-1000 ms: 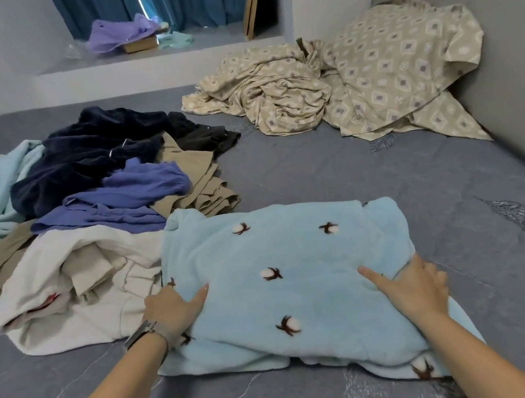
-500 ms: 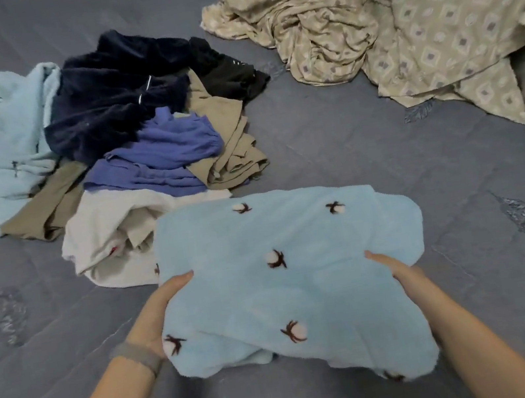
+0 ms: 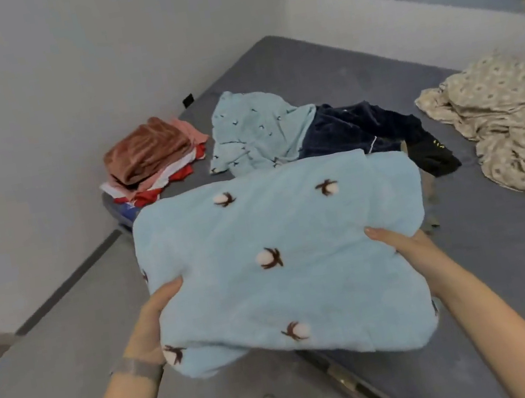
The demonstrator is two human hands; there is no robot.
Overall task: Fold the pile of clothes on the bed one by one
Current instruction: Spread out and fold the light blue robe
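We hold the folded pale blue fleece garment with cotton-boll print (image 3: 276, 266) off the grey bed (image 3: 508, 262), our left hand (image 3: 151, 321) gripping its left edge and our right hand (image 3: 405, 251) its right edge, thumbs on top, fingers hidden beneath. Beyond the grip lie a crumpled light blue printed garment (image 3: 253, 131) and a dark navy velvet garment (image 3: 357, 129). Farther left of the grip sits a folded stack of rust-brown, white and red clothes (image 3: 147, 162); to the far right, a beige patterned sheet (image 3: 512, 122).
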